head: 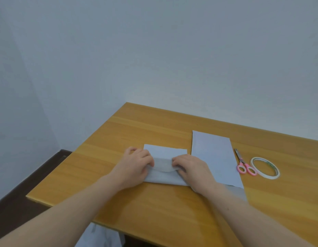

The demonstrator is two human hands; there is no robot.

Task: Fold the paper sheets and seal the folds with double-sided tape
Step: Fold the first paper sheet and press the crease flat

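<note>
A white paper sheet (164, 154) lies on the wooden table (119, 132), its near part curled up and over into a bowed flap. My left hand (136, 162) pinches the flap's left end with bent fingers. At the flap's right end my right hand (189, 166) pinches it the same way. A second, longer white sheet (214, 157) lies flat just to the right, and my right forearm crosses its near corner. The roll of double-sided tape (265, 168) lies further right.
Pink-handled scissors (243, 165) lie between the long sheet and the tape roll. The table's left edge runs diagonally, with dark floor (20, 184) below it. A pale wall stands behind the table's far edge. White cloth (99, 236) shows under the near edge.
</note>
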